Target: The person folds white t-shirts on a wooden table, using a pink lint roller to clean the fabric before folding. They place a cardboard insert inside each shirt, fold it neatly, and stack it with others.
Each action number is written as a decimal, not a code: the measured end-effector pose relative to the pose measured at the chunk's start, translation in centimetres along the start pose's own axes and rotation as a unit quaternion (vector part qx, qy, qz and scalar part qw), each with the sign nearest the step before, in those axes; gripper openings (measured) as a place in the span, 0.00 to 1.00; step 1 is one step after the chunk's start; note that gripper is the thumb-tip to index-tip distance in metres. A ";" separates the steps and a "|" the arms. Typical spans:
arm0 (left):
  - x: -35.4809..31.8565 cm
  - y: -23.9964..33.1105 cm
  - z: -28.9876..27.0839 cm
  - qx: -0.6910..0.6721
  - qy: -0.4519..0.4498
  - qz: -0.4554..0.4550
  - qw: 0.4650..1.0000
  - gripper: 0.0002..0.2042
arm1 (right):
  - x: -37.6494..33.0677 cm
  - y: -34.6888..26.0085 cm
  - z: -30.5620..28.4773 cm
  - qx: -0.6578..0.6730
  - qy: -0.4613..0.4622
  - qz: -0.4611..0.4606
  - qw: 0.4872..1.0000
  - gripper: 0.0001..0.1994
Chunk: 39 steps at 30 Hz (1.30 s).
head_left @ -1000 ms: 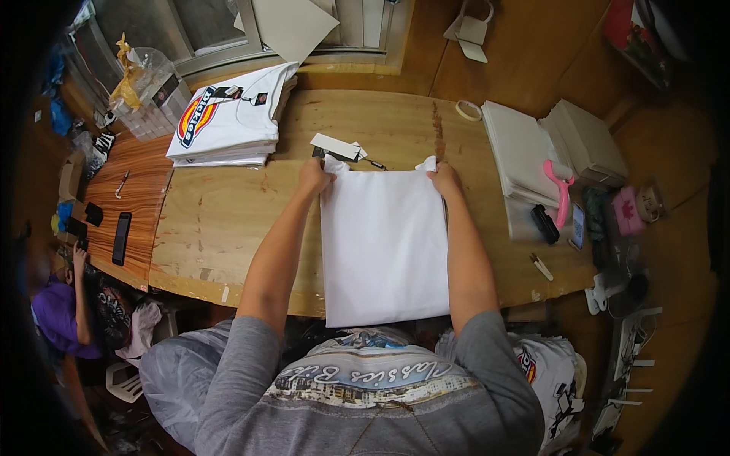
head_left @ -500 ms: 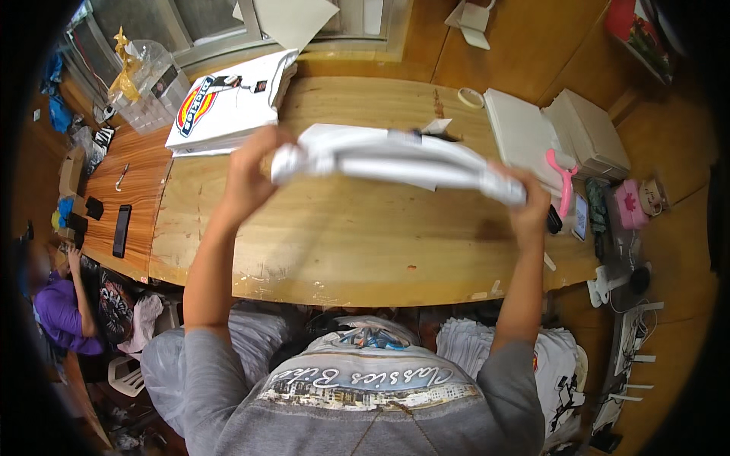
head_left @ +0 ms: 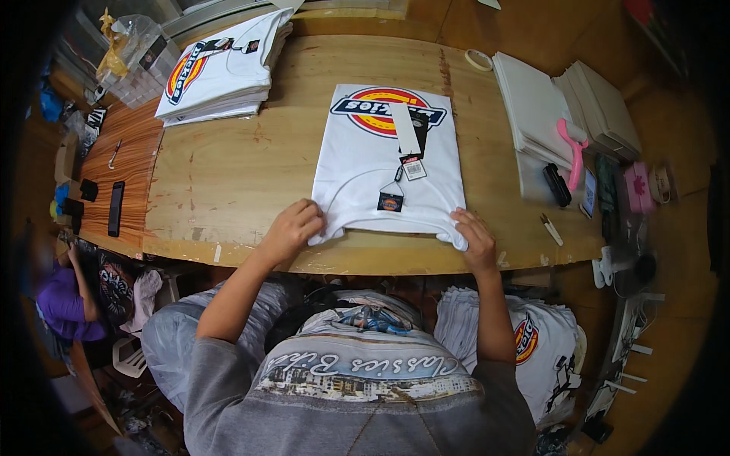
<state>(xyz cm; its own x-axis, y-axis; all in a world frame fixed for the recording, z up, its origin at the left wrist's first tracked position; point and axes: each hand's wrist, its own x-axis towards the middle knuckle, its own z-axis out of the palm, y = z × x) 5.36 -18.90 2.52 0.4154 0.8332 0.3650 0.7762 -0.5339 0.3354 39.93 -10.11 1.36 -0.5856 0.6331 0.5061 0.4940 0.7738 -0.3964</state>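
Note:
A folded white T-shirt [head_left: 351,161] lies flat on the wooden table [head_left: 236,175], its collar end toward me. A round red, yellow and dark blue print [head_left: 376,129] covers its far part. Black and white hang tags [head_left: 409,137] rest on its front, and a small dark neck label [head_left: 390,201] shows inside the collar. My left hand [head_left: 293,234] is closed on the shirt's near left corner. At the near right corner, my right hand [head_left: 474,242] pinches the edge between thumb and fingers.
A stack of similar folded shirts [head_left: 228,76] stands at the far left. On the right are white packs [head_left: 528,106], a pink tool [head_left: 572,148], a black object [head_left: 557,185] and small snips [head_left: 551,229]. A phone [head_left: 115,209] lies left. Another person in purple [head_left: 68,304] sits there.
The T-shirt was raised and blurred between both hands above the table. Now it lies flat with its print facing up, and both hands have come down closer to me, still gripping its edge.

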 end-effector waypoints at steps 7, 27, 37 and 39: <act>-2.7 2.9 -1.2 -0.201 -0.099 -0.149 0.963 0.20 | -2.6 0.2 -2.1 0.044 -0.081 0.199 0.976 0.05; 6.9 -8.9 3.2 -0.410 0.124 -0.526 0.735 0.24 | 6.3 6.3 3.3 0.183 -0.038 0.394 0.900 0.31; 18.6 1.4 9.1 0.057 0.020 -0.454 0.889 0.43 | 8.5 4.7 -1.6 0.009 0.000 0.290 0.957 0.10; 20.8 3.0 9.8 0.077 -0.022 -0.430 0.899 0.48 | 9.2 2.7 0.2 -0.013 -0.107 0.277 0.955 0.13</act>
<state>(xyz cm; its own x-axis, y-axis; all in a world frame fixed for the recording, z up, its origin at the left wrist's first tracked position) 21.02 -1.74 2.60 -0.3543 0.9351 -0.0067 0.8745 0.3339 0.3518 35.71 -2.21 4.81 -0.3465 0.9364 0.0551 0.7800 0.3202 -0.5377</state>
